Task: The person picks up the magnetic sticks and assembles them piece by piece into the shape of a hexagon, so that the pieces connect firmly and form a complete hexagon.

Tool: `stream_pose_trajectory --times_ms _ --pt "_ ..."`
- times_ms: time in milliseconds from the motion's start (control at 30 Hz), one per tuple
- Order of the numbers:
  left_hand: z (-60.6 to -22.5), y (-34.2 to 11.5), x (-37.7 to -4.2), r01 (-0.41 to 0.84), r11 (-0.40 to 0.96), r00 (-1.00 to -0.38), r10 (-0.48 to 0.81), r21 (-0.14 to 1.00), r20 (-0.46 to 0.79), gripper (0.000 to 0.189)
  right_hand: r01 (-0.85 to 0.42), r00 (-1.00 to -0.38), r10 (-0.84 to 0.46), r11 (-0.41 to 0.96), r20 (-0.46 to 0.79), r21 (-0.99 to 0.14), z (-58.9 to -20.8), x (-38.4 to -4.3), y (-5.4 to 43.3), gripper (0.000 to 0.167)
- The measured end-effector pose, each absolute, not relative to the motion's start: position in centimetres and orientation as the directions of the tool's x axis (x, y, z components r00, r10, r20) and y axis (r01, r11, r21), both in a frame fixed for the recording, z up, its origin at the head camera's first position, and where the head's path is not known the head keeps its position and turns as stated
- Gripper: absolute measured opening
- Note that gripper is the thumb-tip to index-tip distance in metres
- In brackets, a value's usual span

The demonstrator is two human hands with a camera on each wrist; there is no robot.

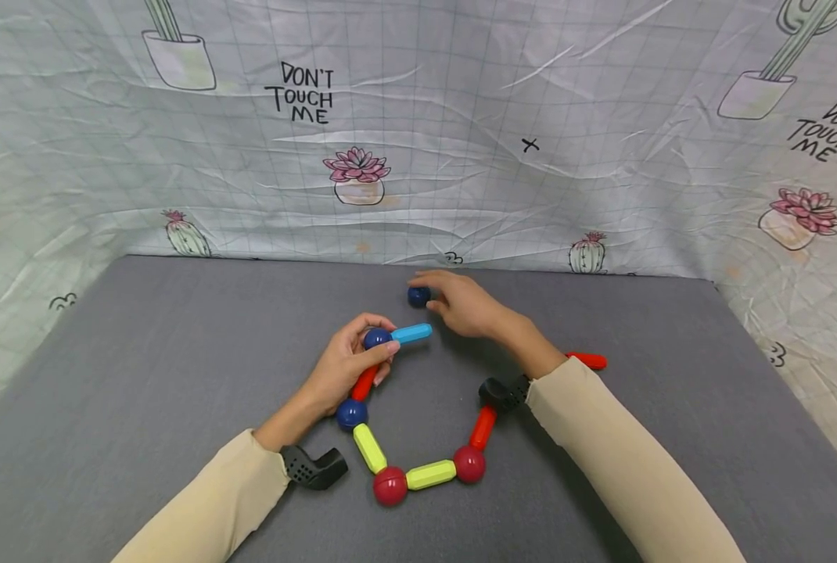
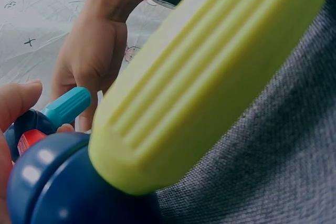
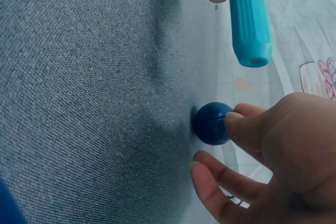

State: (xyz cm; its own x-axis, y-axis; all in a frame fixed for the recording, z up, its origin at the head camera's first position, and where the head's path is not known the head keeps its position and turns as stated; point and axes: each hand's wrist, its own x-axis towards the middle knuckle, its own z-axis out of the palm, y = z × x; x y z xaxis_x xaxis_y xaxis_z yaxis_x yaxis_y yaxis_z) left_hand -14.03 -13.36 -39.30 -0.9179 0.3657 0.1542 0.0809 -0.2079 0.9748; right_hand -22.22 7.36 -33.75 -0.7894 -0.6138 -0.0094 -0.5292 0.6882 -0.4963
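My left hand (image 1: 351, 360) grips a blue ball (image 1: 376, 338) with thumb and fingers. A light blue stick (image 1: 411, 334) points right from that ball, and a red stick (image 1: 364, 383) joins it to another blue ball (image 1: 351, 414) below. At the back, my right hand (image 1: 464, 303) has its thumb and a finger around a dark blue ball (image 3: 211, 123) on the table; its lower fingers (image 3: 223, 182) stand apart from the ball. In the left wrist view, a yellow-green stick (image 2: 210, 87) and a blue ball (image 2: 63, 182) fill the foreground.
Yellow-green sticks (image 1: 369, 449) and red balls (image 1: 390, 485) continue the chain across the grey table (image 1: 179, 352). Its right end is a red stick (image 1: 484, 428), beneath the right wrist's black camera (image 1: 501, 393). Another red stick (image 1: 589, 360) lies partly behind the right sleeve.
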Motion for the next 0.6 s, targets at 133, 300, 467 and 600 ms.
stream_pose_trajectory --times_ms 133,300,467,600 --pt "-39.4 -13.3 -14.1 0.082 -0.214 -0.914 0.372 0.973 0.159 0.028 -0.534 -0.784 -0.621 0.688 -0.018 -0.491 -33.8 -22.3 7.4 0.042" --pt "-39.4 -13.3 -14.1 0.084 -0.227 -0.909 0.381 0.97 0.168 0.028 -0.532 -0.786 -0.618 0.698 -0.027 -0.479 -33.8 -22.1 7.6 0.034" --pt "-39.3 -13.3 -14.0 0.083 -0.234 -0.908 0.383 0.969 0.17 0.029 -0.521 -0.787 -0.613 0.722 -0.073 -0.454 -33.4 -22.0 7.9 0.031" --pt "-39.4 -13.4 -14.1 0.088 -0.225 -0.907 0.386 0.97 0.172 0.03 -0.524 -0.774 -0.624 0.727 -0.109 -0.444 -33.2 -22.0 8.4 0.031"
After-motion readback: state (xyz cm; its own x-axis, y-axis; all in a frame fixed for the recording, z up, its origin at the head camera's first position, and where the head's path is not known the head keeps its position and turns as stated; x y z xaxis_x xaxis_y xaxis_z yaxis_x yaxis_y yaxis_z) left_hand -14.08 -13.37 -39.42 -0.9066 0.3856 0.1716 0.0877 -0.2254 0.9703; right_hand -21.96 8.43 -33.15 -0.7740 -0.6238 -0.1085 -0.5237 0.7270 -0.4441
